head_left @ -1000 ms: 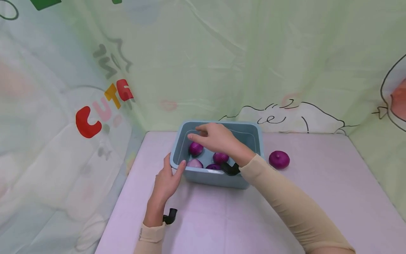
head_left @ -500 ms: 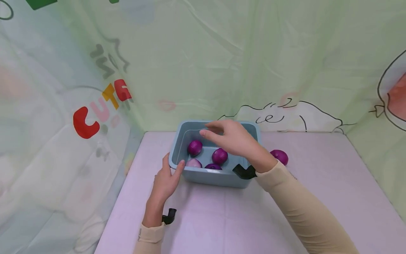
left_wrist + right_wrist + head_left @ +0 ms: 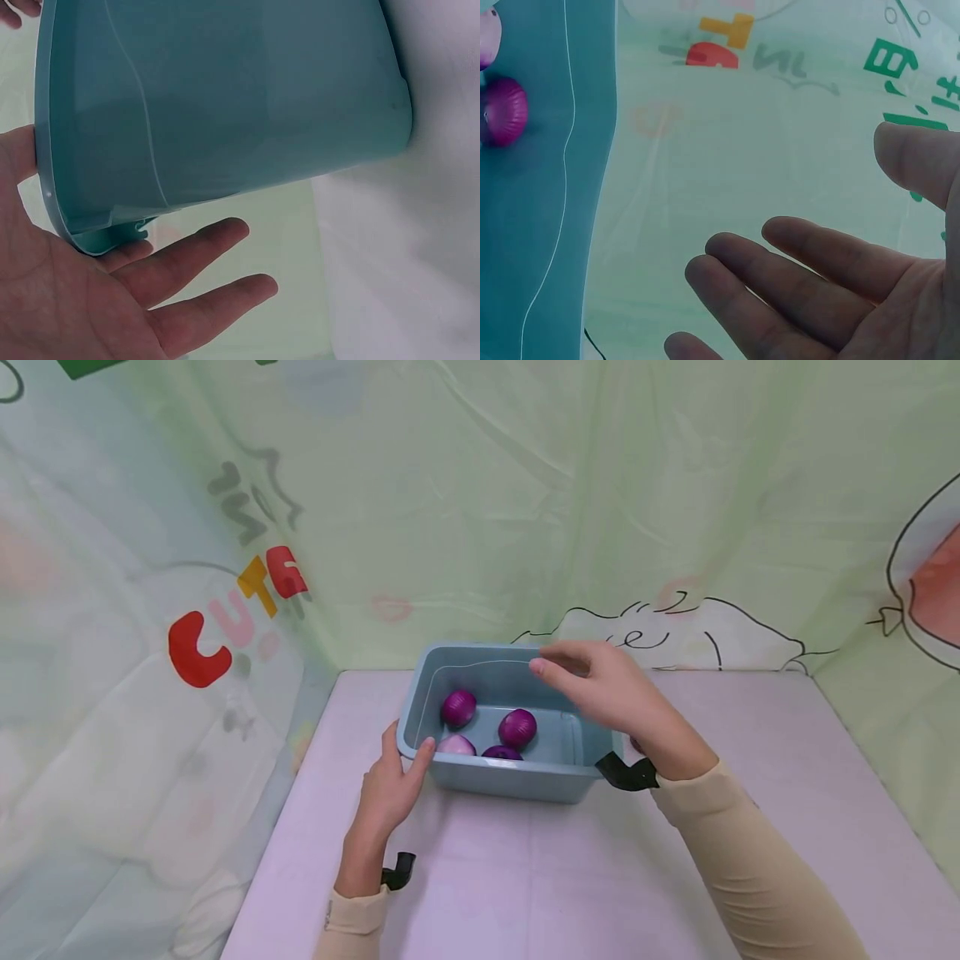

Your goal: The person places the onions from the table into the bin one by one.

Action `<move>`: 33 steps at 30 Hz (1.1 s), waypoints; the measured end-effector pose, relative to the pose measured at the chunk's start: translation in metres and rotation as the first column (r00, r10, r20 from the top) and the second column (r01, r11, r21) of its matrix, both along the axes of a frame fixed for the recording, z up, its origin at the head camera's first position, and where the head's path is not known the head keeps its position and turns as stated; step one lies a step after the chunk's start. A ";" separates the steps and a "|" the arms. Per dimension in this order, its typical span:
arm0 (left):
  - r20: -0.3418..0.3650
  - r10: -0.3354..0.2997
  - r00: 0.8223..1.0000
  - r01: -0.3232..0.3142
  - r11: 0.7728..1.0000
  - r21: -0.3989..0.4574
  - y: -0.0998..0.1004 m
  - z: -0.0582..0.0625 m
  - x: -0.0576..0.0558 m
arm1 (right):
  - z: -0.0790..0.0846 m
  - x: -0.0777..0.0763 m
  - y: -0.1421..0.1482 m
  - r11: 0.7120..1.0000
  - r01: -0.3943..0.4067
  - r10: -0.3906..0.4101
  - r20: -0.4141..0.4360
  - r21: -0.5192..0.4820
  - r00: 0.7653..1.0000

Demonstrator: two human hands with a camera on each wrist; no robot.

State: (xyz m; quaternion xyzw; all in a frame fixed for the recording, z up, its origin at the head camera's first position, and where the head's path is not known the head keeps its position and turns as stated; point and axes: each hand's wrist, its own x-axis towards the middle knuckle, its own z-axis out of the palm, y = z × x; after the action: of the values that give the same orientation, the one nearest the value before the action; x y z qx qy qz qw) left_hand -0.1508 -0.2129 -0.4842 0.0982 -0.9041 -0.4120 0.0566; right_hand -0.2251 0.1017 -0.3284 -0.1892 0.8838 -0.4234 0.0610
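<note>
In the head view, my left hand (image 3: 388, 792) rests against the front left corner of a light blue plastic bin (image 3: 517, 768). Its thumb touches the rim, while the left wrist view shows the other fingers mostly straight beside the corner. Inside the bin lie purple onions: one at left (image 3: 459, 707), one near the middle (image 3: 517, 728), a paler one (image 3: 457, 745) and a dark one (image 3: 502, 752) partly hidden by the front wall. Above the bin's right side hovers my right hand (image 3: 611, 685), holding nothing, fingers loosely extended. Another onion (image 3: 636, 744) is almost fully covered by my right wrist.
A pale tablecloth (image 3: 480, 877) lies under the bin. Close behind it hangs a green printed curtain (image 3: 480, 527), with a whitish printed curtain (image 3: 97, 735) on the left. Black straps (image 3: 628, 772) with mounts sit on both wrists.
My right hand has moved right across the bin, uncovering more of its inside and covering the onion outside. The left hand stays at the corner, and the view shifts slightly.
</note>
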 end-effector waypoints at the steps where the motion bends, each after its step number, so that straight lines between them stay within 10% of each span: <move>1: 0.001 -0.001 1.000 0.001 1.000 0.001 0.000 0.000 0.000 | 0.000 0.001 0.003 1.000 0.004 -0.004 0.007 -0.003 1.000; 15: -0.003 -0.007 1.000 0.007 1.000 0.009 0.000 0.001 0.000 | -0.005 0.001 0.048 0.995 0.101 -0.100 0.048 -0.008 0.994; 33: 0.001 -0.008 1.000 0.008 1.000 0.014 -0.001 -0.001 0.000 | -0.053 -0.017 0.102 0.962 0.269 -0.272 0.119 0.038 0.955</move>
State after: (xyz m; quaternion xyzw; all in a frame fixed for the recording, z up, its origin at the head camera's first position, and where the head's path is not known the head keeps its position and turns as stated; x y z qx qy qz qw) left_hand -0.1508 -0.2138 -0.4848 0.0951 -0.9017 -0.4183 0.0538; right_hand -0.2417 0.2041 -0.3812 -0.0393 0.9004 -0.4292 0.0588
